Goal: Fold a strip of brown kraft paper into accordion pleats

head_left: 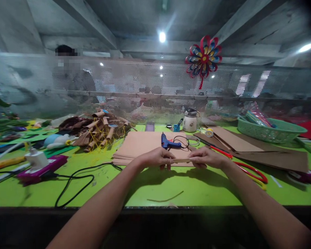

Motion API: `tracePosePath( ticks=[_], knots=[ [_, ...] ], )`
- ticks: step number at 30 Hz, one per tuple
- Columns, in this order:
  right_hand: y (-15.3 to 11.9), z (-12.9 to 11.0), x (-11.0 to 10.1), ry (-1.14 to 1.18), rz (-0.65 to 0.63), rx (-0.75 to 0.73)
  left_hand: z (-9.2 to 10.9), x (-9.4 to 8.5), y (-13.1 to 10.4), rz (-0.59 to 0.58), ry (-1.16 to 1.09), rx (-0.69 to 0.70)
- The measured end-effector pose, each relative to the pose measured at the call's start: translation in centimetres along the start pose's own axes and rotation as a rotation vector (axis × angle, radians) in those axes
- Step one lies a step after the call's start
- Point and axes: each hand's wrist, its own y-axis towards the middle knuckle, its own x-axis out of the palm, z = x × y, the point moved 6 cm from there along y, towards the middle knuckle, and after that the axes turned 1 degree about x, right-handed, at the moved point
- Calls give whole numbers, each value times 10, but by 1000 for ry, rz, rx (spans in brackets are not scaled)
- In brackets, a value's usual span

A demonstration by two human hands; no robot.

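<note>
My left hand (pixel 161 157) and my right hand (pixel 204 157) pinch the two ends of a narrow tan strip (pixel 181 160), held level between them. The strip is over the front edge of a stack of brown paper sheets (pixel 134 144). Just behind my fingers a blue glue gun (pixel 168 141) lies on the stack, its dark cord looped to the right. A thin brown strand (pixel 165 200) rests on the green table (pixel 197 193) nearer to me.
Rolled paper pieces (pixel 103 129) and a purple power strip (pixel 43 169) are on the left. To the right are red-handled scissors (pixel 251 172), cardboard (pixel 269 152) and a green basket (pixel 272 130). A jar (pixel 190 121) stands behind. A person (pixel 74 76) is beyond the mesh.
</note>
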Motion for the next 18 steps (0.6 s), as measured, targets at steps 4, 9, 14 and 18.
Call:
tracePosePath(
  ticks=[4,9,14,18],
  knots=[
    [1,0,2,41,-24,7,-1,0,2,-19,-57,15],
    [5,6,1,-126,-15,41,-11,-1,3,14,-19,-46],
    [6,14,-8,-245,57,40,-13,-4,3,48,11,-88],
    [6,13,-9,-181,65,28,-13,-9,3,90,19,-73]
  ],
)
